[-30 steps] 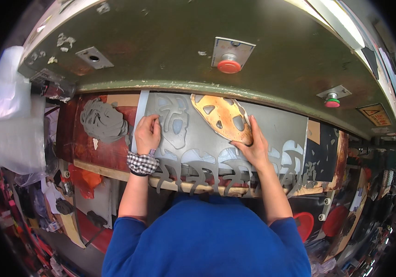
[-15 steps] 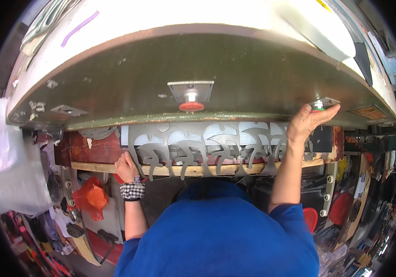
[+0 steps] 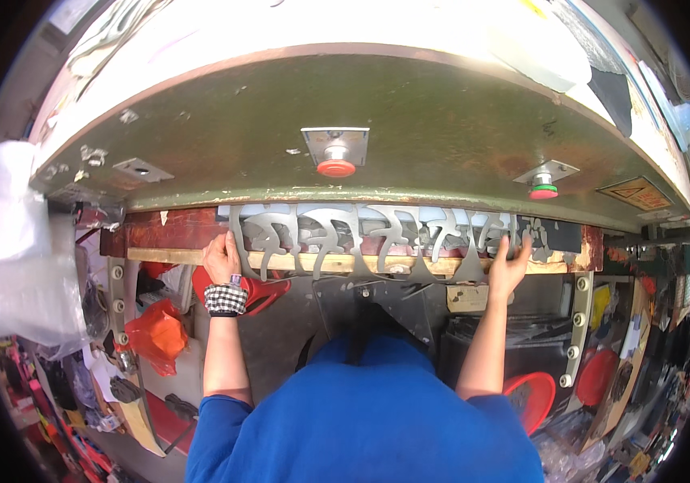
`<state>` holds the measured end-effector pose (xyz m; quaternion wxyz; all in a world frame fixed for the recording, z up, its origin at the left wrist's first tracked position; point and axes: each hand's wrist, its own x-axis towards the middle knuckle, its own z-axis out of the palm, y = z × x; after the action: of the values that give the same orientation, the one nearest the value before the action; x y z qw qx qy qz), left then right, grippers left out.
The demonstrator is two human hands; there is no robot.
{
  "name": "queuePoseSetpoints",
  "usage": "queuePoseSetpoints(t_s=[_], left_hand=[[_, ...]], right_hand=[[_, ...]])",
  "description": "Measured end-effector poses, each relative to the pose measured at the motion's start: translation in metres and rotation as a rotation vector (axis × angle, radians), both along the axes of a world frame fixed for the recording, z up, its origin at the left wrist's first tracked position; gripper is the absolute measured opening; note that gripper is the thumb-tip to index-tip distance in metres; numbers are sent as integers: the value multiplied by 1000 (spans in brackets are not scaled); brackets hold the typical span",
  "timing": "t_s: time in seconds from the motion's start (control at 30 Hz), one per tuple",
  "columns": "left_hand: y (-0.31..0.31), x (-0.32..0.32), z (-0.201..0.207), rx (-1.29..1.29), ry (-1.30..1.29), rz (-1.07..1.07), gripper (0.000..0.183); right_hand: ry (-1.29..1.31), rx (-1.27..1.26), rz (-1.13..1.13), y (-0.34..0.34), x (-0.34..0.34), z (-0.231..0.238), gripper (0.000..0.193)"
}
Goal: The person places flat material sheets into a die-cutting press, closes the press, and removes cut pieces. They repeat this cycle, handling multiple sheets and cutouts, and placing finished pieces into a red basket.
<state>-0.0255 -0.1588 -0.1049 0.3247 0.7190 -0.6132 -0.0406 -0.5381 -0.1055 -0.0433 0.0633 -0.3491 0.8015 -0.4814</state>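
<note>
A thin grey sheet (image 3: 467,264) with several curved cut-outs hangs over the front edge of a dark red board (image 3: 172,229). My left hand (image 3: 220,259), with a checked band at its wrist, is closed on the sheet's left end. At the other end my right hand (image 3: 509,272) is held up with thumb and fingers apart, close by the sheet's right edge. Whether it touches the sheet I cannot tell. Above it, a green push button (image 3: 544,191) sticks out from the green machine front (image 3: 433,121).
A red push button (image 3: 336,167) sits mid-front on the machine, with a warning label (image 3: 635,194) at its right. Clear plastic (image 3: 19,249) hangs at the left. An orange bag (image 3: 154,336) and a red tub (image 3: 532,401) are below the board.
My right hand has left the green button and come down to the sheet's right end. The left hand stays on the sheet. The view has shifted slightly.
</note>
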Motion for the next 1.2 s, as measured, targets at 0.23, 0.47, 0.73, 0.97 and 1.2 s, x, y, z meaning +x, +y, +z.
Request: queuePoseSetpoints(t_s=[0.23, 0.47, 0.73, 0.97, 1.2], left_hand=[[13, 1, 0, 10, 170, -9, 36], [85, 2, 13, 83, 149, 15, 30], [72, -31, 69, -50, 225, 22, 32], [49, -106, 55, 136, -100, -313, 43], [97, -100, 52, 45, -172, -324, 42]], right_hand=[[269, 71, 106, 32, -27, -27, 40], [-153, 55, 29, 99, -27, -12, 44], [662, 64, 621, 25, 138, 35, 81], [483, 165, 697, 70, 191, 33, 93], [-765, 138, 677, 92, 137, 47, 79]])
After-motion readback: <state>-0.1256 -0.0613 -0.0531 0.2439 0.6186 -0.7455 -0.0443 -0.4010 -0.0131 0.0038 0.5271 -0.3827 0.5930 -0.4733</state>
